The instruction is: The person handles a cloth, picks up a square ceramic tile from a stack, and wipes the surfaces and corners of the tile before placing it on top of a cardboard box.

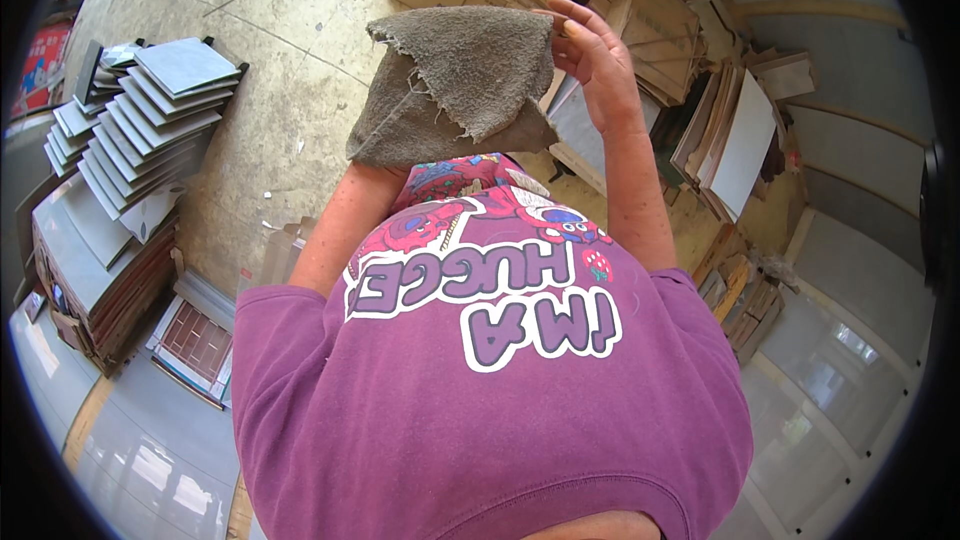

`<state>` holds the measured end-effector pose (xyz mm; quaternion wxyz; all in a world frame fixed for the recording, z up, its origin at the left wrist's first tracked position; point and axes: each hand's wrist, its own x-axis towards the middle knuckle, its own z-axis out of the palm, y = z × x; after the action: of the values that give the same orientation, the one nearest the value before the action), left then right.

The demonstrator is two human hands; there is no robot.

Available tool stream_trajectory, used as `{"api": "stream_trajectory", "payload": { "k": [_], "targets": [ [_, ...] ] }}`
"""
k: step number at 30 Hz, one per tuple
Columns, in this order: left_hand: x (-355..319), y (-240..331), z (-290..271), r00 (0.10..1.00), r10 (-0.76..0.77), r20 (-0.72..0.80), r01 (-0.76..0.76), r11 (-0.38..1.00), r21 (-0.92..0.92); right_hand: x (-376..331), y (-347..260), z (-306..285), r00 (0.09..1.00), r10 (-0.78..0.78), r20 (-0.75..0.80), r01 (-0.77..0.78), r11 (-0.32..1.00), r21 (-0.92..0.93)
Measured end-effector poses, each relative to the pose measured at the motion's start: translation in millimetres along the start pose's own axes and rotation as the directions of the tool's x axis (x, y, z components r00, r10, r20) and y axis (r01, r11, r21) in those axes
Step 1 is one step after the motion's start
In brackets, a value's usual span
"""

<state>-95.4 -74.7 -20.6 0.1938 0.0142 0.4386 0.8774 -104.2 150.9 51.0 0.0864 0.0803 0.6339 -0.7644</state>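
Touching the right edge of the grey-brown cloth [460,55] at upper centre, the right hand [600,65] has loosely bent fingers, likely to steady it; whether they pinch, I cannot tell. The left hand is hidden beneath, presumably propping the cloth, its grip unclear. Farther out, upper-left tiles [185,65] stand stepped, probably so each shows; upper right, cardboard packs [652,25] lie stacked.

Right hand [604,65] up, fingers [583,15] apart, loosely bent; right forearm [637,190] below them. Left forearm [350,215] lower, left of those fingers; left hand mostly hidden.
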Motion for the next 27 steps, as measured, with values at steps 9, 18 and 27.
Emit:
{"api": "stream_trajectory", "payload": {
  "k": [9, 18, 27],
  "targets": [
    [-1.3, 0.4, 0.2, 1.0, 0.003, 0.007, -0.002, 1.0, -0.005, -6.3, 2.2, 10.3, 0.99, -0.138, 0.007, 0.138, 0.987, -0.083],
    [0.1, -1.0, 2.3, 0.999, 0.017, 0.032, -0.018, 0.999, 0.032, 11.9, 2.7, -18.4, 1.0, 0.014, 0.027, -0.004, 0.939, -0.344],
    [-1.5, -12.4, 23.4, 0.984, 0.031, 0.176, -0.064, 0.981, 0.185, 82.6, -18.4, 22.5, 0.718, 0.679, 0.154, -0.314, 0.513, -0.799]
  ]
}}
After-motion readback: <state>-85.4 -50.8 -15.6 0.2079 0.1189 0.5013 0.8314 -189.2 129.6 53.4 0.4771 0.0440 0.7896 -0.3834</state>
